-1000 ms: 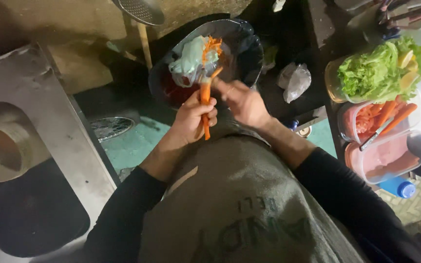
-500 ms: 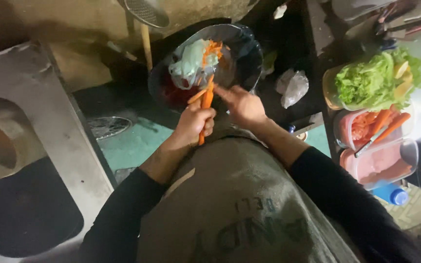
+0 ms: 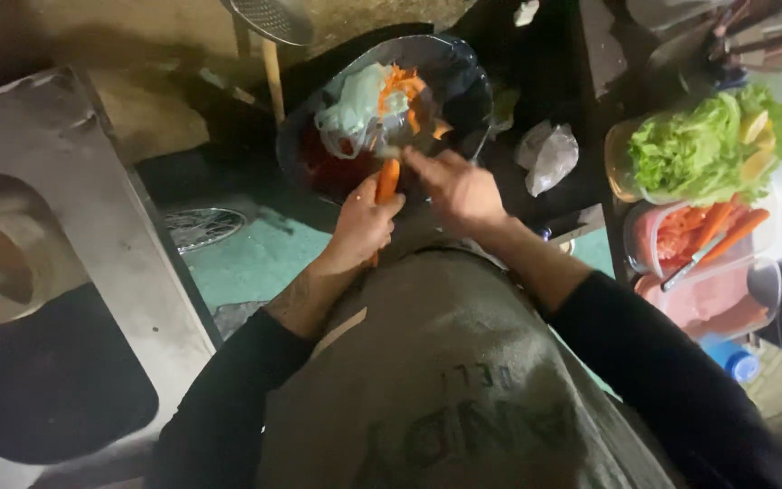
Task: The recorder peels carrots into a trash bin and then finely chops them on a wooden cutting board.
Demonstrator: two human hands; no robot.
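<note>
**Partway through shaving a carrot into the bowl**

Over at the far left stands a grey metal worktop (image 3: 128,272) with a round hole in it, through which a pale roll (image 3: 2,263) shows; nobody touches either. Next to it, low in the gap, lies a round wire grate (image 3: 196,226) on the green floor.

Moving right, the person's left hand (image 3: 361,228) is clamped around a carrot (image 3: 387,181), whose orange tip sticks up out of the fist toward the dark bowl (image 3: 463,100). The right hand (image 3: 457,188) sits just beside that tip, fingers curled together over it; whether it grips a peeler or blade cannot be told, since the fingers hide whatever is there.

In the bowl already lie orange carrot shreds (image 3: 402,91) on top of pale green shavings (image 3: 351,109), with something red beneath. Judging by this, a good share of shredding is done, while the carrot in hand remains long enough that more seems left.

Further right sit a crumpled white bag (image 3: 547,156), a container of lettuce (image 3: 699,149), and a pink tub (image 3: 708,299) holding more whole carrots (image 3: 726,231), apparently not yet worked.
</note>
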